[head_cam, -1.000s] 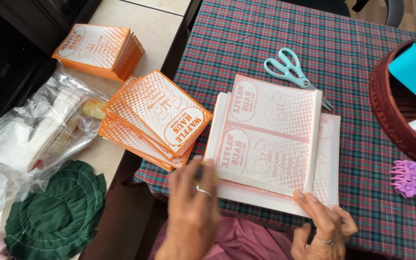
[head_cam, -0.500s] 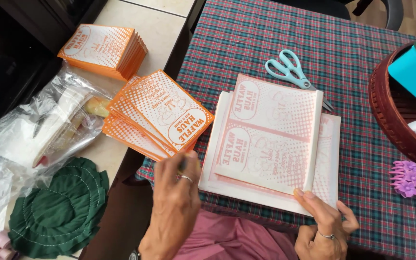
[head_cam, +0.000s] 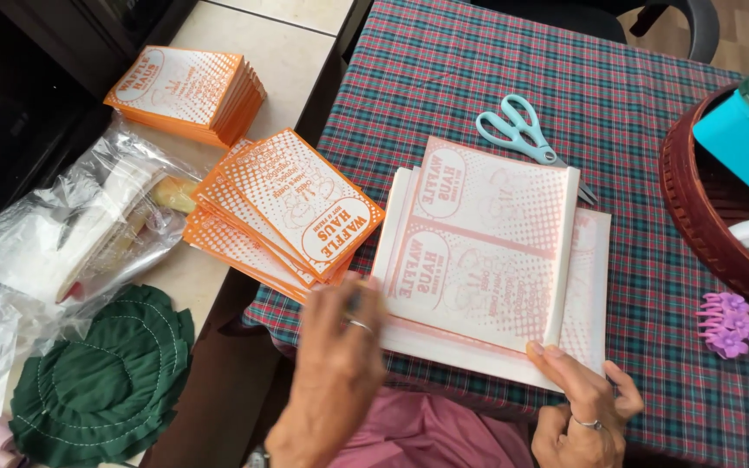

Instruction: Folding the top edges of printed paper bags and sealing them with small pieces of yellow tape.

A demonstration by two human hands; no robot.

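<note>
A stack of white sheets with pink print (head_cam: pixel 487 251) lies on the plaid tablecloth (head_cam: pixel 478 78) in front of me. My left hand (head_cam: pixel 340 355), with a ring on one finger, rests with its fingers spread on the stack's near left corner. It is right beside a fanned pile of orange printed paper bags (head_cam: pixel 283 208). My right hand (head_cam: pixel 587 403) holds the stack's near right corner, with one fingertip on top and the other fingers curled.
A second neat pile of orange bags (head_cam: pixel 184 87) sits on the beige counter at the left. Clear plastic bags (head_cam: pixel 62 234) and a green cloth (head_cam: pixel 106 373) lie there too. Teal scissors (head_cam: pixel 522 126), a dark red basket (head_cam: pixel 700 199) holding a teal box (head_cam: pixel 739 130), and a purple hair clip (head_cam: pixel 734 316) lie beyond and to the right.
My left hand slid a little left along the table's near edge, then came back up to the stack's near left corner. My right hand has stayed on its corner.
</note>
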